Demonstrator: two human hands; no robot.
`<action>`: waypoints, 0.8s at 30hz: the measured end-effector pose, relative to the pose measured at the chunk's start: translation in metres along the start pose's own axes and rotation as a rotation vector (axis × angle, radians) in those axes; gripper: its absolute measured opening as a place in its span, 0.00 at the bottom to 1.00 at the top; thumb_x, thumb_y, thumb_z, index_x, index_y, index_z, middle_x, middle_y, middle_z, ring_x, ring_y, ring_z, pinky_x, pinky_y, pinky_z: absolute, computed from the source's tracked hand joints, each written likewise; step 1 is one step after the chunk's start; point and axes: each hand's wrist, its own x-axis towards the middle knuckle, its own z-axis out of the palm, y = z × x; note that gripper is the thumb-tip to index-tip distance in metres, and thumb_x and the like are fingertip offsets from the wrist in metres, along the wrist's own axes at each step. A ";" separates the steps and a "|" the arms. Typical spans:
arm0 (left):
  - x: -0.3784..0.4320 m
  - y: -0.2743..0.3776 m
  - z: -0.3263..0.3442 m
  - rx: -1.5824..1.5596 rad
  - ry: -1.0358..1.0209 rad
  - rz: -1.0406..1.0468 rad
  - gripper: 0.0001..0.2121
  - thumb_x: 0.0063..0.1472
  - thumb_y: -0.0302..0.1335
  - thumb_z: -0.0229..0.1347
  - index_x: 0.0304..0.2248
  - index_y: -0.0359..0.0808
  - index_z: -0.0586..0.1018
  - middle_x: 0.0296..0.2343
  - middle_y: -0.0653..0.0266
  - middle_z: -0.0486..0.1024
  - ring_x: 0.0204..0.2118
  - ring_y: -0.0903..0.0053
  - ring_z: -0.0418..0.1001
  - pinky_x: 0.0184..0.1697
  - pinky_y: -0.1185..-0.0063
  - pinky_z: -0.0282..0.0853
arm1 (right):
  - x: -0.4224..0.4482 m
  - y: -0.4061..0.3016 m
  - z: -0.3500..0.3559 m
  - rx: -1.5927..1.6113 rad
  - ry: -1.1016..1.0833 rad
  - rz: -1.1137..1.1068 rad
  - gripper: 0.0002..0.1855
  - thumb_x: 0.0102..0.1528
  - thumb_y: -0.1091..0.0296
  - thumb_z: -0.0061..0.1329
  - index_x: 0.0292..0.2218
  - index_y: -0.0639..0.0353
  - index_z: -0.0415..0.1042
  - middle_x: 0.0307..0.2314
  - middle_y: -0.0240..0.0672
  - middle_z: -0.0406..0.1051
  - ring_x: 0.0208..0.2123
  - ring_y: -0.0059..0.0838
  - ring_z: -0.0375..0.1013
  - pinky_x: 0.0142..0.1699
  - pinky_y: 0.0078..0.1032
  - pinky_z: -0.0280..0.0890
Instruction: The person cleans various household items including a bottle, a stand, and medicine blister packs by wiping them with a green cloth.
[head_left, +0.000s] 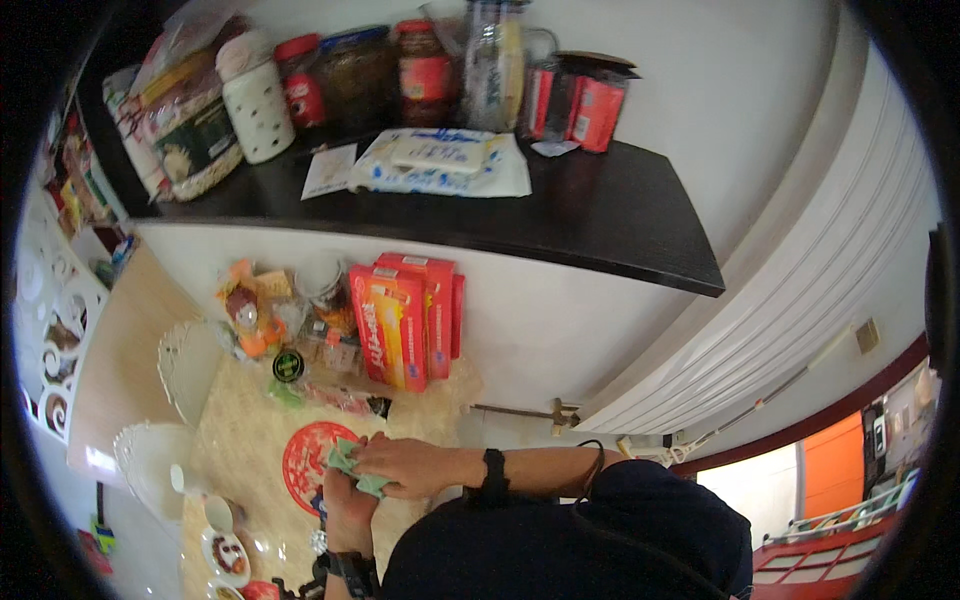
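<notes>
A light green cloth (370, 482) is bunched between my two hands, above the yellowish tabletop (427, 420). My right hand (401, 466) grips it from the right, with the fingers bent over its upper part. My left hand (349, 504) holds its lower left side; some of those fingers are hidden behind the cloth. Just left of both hands lies a round red mat (304, 457) with a pale pattern, partly covered by them. Dark bands circle both my wrists.
Red boxes (390, 322) stand against the wall behind the mat, beside jars and packages (330, 300). A dark shelf (600, 202) juts out above, carrying a wipes pack (442, 161) and several jars. Left are white chairs (150, 457), a cup (219, 514) and a plate of food (225, 556).
</notes>
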 end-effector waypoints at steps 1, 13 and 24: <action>0.001 0.000 -0.002 -0.020 0.039 0.009 0.20 0.69 0.37 0.38 0.45 0.27 0.70 0.48 0.43 0.70 0.50 0.56 0.69 0.56 0.62 0.65 | -0.003 -0.004 -0.005 0.031 -0.041 0.025 0.30 0.50 0.68 0.50 0.55 0.60 0.63 0.54 0.48 0.62 0.56 0.46 0.61 0.58 0.38 0.61; -0.011 0.043 -0.070 0.052 0.038 0.725 0.28 0.70 0.49 0.31 0.49 0.33 0.70 0.43 0.61 0.74 0.47 0.72 0.71 0.53 0.71 0.66 | -0.071 0.005 -0.004 -0.064 0.045 0.434 0.15 0.48 0.68 0.47 0.39 0.62 0.73 0.35 0.49 0.74 0.36 0.51 0.74 0.42 0.39 0.69; -0.001 0.054 -0.227 0.495 0.785 0.748 0.12 0.67 0.31 0.49 0.41 0.29 0.73 0.33 0.62 0.75 0.31 0.78 0.74 0.31 0.81 0.73 | -0.063 -0.003 0.012 -0.116 -0.026 0.419 0.16 0.47 0.69 0.47 0.39 0.63 0.72 0.34 0.48 0.75 0.36 0.50 0.74 0.42 0.37 0.69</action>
